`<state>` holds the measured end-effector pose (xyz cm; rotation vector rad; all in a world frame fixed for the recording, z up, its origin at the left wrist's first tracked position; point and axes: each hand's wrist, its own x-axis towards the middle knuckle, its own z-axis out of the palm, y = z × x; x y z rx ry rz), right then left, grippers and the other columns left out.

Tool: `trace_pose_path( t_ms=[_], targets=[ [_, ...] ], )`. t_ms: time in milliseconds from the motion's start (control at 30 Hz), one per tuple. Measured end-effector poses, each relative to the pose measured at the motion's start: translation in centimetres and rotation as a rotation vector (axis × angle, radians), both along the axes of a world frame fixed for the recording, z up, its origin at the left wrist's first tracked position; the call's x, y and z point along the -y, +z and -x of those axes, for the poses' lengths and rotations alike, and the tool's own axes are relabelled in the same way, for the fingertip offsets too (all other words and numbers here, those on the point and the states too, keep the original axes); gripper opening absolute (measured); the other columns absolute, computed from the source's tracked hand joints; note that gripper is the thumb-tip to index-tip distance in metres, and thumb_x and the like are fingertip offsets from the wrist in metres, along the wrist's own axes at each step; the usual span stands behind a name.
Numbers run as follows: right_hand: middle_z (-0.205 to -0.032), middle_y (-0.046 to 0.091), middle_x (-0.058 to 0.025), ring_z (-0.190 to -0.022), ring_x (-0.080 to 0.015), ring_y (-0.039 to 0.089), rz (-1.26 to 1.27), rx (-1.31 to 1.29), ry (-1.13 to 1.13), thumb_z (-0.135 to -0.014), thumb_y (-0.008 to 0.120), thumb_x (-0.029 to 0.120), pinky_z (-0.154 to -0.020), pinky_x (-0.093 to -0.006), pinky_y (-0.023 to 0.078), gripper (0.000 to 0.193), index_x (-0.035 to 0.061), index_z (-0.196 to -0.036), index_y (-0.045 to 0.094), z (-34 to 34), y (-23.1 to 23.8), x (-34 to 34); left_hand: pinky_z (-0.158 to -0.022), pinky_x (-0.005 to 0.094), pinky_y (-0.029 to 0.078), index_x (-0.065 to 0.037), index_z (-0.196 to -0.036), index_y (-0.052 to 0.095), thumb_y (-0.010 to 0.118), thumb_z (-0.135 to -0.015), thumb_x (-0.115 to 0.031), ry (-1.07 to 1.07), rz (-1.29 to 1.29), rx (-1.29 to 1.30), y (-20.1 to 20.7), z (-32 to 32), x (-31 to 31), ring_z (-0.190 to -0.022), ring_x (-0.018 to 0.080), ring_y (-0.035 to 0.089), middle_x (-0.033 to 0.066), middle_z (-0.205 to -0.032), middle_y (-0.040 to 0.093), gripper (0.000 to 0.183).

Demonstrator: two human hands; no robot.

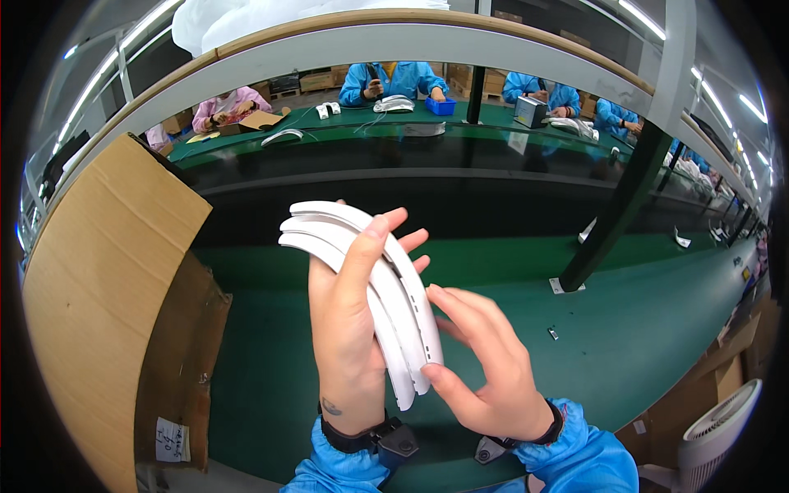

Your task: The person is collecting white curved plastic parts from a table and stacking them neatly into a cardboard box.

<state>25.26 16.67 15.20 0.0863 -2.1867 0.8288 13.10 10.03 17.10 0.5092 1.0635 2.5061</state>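
Note:
My left hand (349, 316) is wrapped round a small stack of curved white plastic shells (407, 329), held tilted above the green bench. The shells are long, arched strips nested side by side, and the rightmost one has a row of small dark slots along its edge. Its thumb lies across the top while the fingertips show beyond the far side. To the right, my right hand (493, 370) has its thumb and fingers spread apart. Its thumb tip meets the lower end of the shells, and its index fingertip is at their right edge; it does not close round them.
An open cardboard box (115, 287) stands at the left. A dark green post (616, 209) rises from the bench (526, 271) at the right, with a small dark part (553, 333) nearby. A white fan (723, 427) is at lower right. Several people work at the far bench.

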Motion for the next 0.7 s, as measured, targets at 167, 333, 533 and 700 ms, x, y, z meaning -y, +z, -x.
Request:
trace_pose_path(
  t_ms=[167,333,533,700],
  targets=[
    [-0.131,0.04,-0.0212,-0.115,-0.0327,0.053,0.399,0.021,0.079,-0.083,0.063,0.007,-0.083,-0.034,0.053,0.048,-0.0006,-0.128,0.05,0.3,-0.7,-0.6,-0.082,0.0378,0.052,0.004,-0.134,0.028,0.063,-0.088,-0.017,-0.117,-0.105,0.043,0.0,-0.6,-0.6,-0.107,0.0315,0.058,0.0246,-0.121,0.052,0.062],
    [-0.127,0.05,-0.0198,-0.112,-0.0315,0.055,0.25,0.006,-0.025,-0.079,0.066,0.005,-0.086,-0.0352,0.05,0.047,0.0013,-0.124,0.055,0.0,-0.6,-1.2,-0.083,0.0438,0.052,0.004,-0.129,0.034,0.058,-0.09,-0.027,-0.093,-0.034,-0.064,-0.2,-0.7,-0.9,-0.112,0.0376,0.054,0.0282,-0.123,0.049,0.055],
    [-0.124,0.054,-0.0184,-0.109,-0.0319,0.057,0.121,-0.013,-0.082,-0.075,0.072,0.007,-0.087,-0.0363,0.049,0.047,0.0016,-0.12,0.059,0.0,-0.3,-1.1,-0.082,0.0443,0.053,0.003,-0.128,0.037,0.056,-0.09,-0.028,-0.126,-0.037,-0.028,-0.1,-0.6,-0.3,-0.11,0.0358,0.055,0.0275,-0.122,0.051,0.053],
    [-0.125,0.054,-0.0166,-0.109,-0.0324,0.057,0.094,0.103,0.005,-0.075,0.073,0.009,-0.087,-0.0371,0.049,0.047,0.006,-0.119,0.06,0.0,0.0,-1.4,-0.079,0.045,0.054,0.001,-0.129,0.038,0.056,-0.088,-0.027,-0.216,-0.02,0.048,-0.5,0.7,0.4,-0.105,0.0331,0.057,0.0226,-0.112,0.055,0.053]
  ],
)
